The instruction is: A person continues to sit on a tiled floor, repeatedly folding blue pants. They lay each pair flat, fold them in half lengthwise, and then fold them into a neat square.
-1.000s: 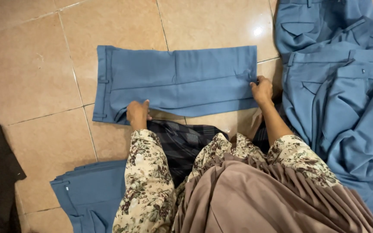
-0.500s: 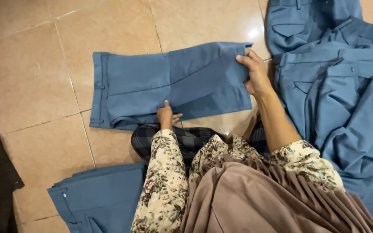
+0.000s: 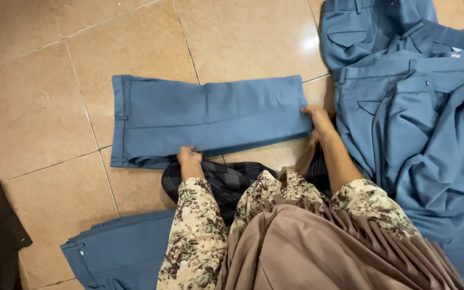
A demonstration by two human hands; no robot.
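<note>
A pair of folded blue trousers [image 3: 210, 119] is laid flat on the tiled floor [image 3: 38, 102], directly ahead of the kneeling person, with its long axis running left to right across the view — the waistband end lies at the left, the folded leg end at the right. The left hand [image 3: 189, 160] is set at the near long edge, somewhat left of the middle, its fingers curled down onto or just under the hem of the cloth; whether the edge is actually pinched cannot be told, since the fingertips are hidden by the fabric. The right hand [image 3: 318, 119] is placed at the right short end, near its lower corner, the fingers closed on the edge of the fold there. The garment thus lies forward of the left hand and to the left of the right hand, and both hands are touching it — the right at the far end of the long axis, the left partway along the side. A heap of unfolded blue garments [image 3: 420, 107] is spread just beside the right hand, and a stack of folded blue trousers [image 3: 119, 247] is seen near the left sleeve [image 3: 191, 236], well clear of the piece being handled.
</note>
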